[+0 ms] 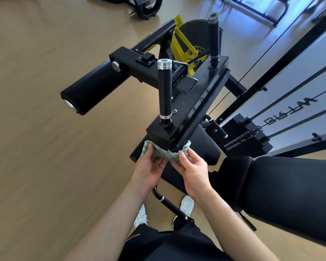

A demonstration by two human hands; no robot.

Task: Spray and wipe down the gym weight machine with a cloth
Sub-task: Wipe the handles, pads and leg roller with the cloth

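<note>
A black gym weight machine [196, 95] with yellow brackets fills the middle of the head view. A green-and-white cloth [165, 152] is stretched under the near end of its black arm block, below an upright black handle [165, 91]. My left hand [149, 166] pinches the cloth's left end between thumb and fingers. On the other side, my right hand [194, 170] pinches the cloth's right end. The middle of the cloth is hidden beneath the block. No spray bottle is in view.
A black roller pad [90, 89] sticks out to the left. The padded seat [282, 189] lies at the right, the weight stack [247, 136] and cables behind it. A low handle bar [169, 204] stands by my white shoes. Wooden floor [45, 129] spreads left; another machine is far back.
</note>
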